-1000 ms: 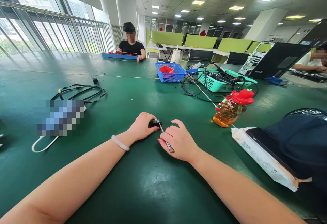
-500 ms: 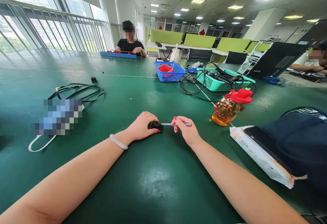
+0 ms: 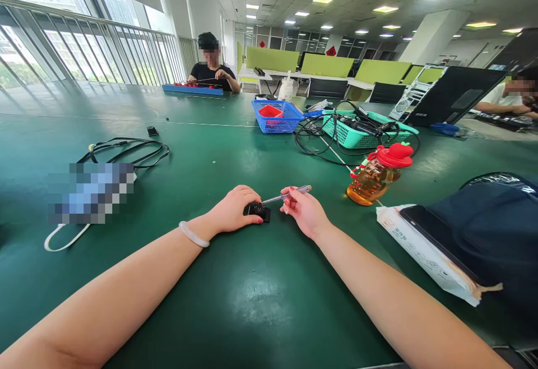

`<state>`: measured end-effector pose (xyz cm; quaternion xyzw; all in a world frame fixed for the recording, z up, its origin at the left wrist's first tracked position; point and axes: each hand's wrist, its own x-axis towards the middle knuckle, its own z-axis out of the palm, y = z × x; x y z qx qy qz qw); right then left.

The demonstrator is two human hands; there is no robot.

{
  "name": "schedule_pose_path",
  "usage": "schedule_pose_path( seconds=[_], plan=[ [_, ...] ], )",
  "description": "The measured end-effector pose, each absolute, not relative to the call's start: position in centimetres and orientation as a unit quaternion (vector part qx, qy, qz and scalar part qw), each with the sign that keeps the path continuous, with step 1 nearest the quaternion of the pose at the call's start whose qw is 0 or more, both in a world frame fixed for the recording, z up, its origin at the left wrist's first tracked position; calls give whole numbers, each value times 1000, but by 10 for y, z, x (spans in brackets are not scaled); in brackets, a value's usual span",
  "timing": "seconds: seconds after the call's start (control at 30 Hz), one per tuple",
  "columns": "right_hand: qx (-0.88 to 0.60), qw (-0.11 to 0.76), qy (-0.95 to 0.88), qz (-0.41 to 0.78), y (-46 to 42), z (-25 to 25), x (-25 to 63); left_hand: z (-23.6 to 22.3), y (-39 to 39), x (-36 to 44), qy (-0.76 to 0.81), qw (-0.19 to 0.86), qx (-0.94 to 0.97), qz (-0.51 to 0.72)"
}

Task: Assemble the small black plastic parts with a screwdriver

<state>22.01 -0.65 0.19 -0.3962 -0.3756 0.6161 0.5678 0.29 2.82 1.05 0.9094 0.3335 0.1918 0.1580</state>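
Observation:
On the green table [image 3: 252, 301], my left hand [image 3: 235, 206] grips a small black part [image 3: 259, 211] between thumb and fingers; its exact kind is too small to tell. My right hand [image 3: 306, 211] holds a screwdriver [image 3: 300, 189] with a clear handle in a pinch. The metal shaft slants down to the left, and its tip meets the upper edge of the black part near my left fingertips. My left palm hides some of that part.
A bottle of amber drink [image 3: 374, 178] with a red lid stands to the right, near a wipes pack [image 3: 420, 251] bearing a phone [image 3: 437, 240]. Behind are a blue basket [image 3: 277, 125] and a cable-filled green basket [image 3: 357, 138]. Black cable [image 3: 155, 153] lies left. A person [image 3: 212, 72] sits opposite.
The screwdriver's handle end has risen, so its shaft, level before, now slants down to the left. The black part has turned slightly in my left hand. The person opposite has raised one hand.

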Motion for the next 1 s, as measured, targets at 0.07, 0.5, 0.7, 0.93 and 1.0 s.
schedule_pose_path(
  seconds=[0.07, 0.5, 0.7, 0.93, 1.0],
  plan=[
    [-393, 575, -364, 618, -6, 1, 220, 10, 29, 3, 331, 155, 910, 194],
    [-395, 564, -379, 618, -6, 3, 219, 9, 28, 3, 332, 147, 911, 196],
    [-479, 604, -466, 435, -9, 9, 225, 11, 27, 4, 374, 149, 895, 191],
    [-456, 551, -642, 277, -28, 16, 217, 12, 25, 2, 393, 140, 888, 194],
    [-444, 515, -690, 248, -32, 18, 213, 12, 24, 2, 393, 136, 889, 193]
  ],
)
